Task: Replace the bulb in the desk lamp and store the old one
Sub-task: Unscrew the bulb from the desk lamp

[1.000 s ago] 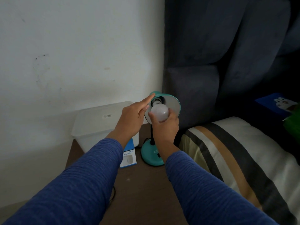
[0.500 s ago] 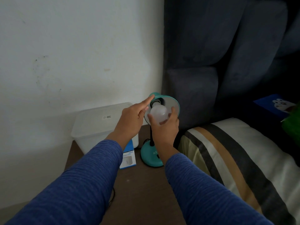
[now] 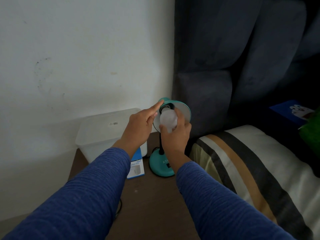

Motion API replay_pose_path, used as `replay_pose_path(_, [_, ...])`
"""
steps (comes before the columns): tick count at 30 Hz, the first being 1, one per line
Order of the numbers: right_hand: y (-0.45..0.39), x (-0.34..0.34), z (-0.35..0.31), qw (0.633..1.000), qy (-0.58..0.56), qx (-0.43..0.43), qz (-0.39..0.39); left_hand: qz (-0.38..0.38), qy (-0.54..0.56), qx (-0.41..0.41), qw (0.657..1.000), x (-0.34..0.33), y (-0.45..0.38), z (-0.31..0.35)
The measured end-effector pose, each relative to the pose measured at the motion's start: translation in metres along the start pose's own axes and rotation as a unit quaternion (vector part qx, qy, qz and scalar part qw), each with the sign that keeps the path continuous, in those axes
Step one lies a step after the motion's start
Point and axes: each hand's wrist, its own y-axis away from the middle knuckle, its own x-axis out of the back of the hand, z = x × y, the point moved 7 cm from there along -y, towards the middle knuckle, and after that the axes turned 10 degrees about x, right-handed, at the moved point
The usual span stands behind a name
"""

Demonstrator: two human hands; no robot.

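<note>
Bulb (image 3: 168, 120) sits in right hand (image 3: 175, 135) grip, at lamp shade (image 3: 182, 110).

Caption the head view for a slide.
Right hand grips the bulb at the teal lamp's shade; left hand steadies it.

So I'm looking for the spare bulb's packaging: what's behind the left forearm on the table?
A blue and white bulb box lies on the table, partly hidden by the left sleeve. Behind it stands a translucent plastic bin. What either contains cannot be seen.
</note>
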Motion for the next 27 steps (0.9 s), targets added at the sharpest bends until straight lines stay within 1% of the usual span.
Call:
replay_pose_path(3, [-0.002,0.0,0.001,1.0,-0.017,-0.018,-0.004,0.0,-0.002,0.007,1.0,0.0,0.0,0.001])
replay_pose_path(8, [-0.003,0.0,0.0,1.0,0.02,0.003,-0.006,0.002,-0.009,-0.005,1.0,0.0,0.0,0.002])
replay_pose_path(12, [-0.003,0.0,0.006,0.999,0.022,-0.028,0.002,0.006,-0.006,0.001,1.0,0.001,0.0,0.002])
replay_pose_path(17, [-0.004,-0.001,-0.003,1.0,0.01,0.007,-0.017,0.007,-0.008,0.0,1.0,0.0,0.001,0.002])
replay_pose_path(19, [-0.006,-0.001,-0.003,1.0,-0.002,-0.019,-0.013,0.006,-0.001,0.006,1.0,0.0,0.001,0.002])
replay_pose_path(21, [-0.008,0.001,0.0,0.999,0.009,-0.049,-0.002,0.007,0.0,0.011,1.0,0.001,0.001,0.003])
replay_pose_path(24, [-0.007,0.002,-0.002,0.999,0.038,-0.017,-0.008,0.007,-0.005,0.003,1.0,0.001,0.001,0.002])
replay_pose_path(25, [-0.006,0.002,-0.003,0.999,0.031,-0.007,-0.009,0.005,-0.004,0.003,1.0,0.0,0.0,0.001])
replay_pose_path(27, [-0.005,0.002,-0.002,1.0,0.007,-0.015,-0.009,0.002,-0.003,0.005,1.0,-0.001,0.0,0.001])
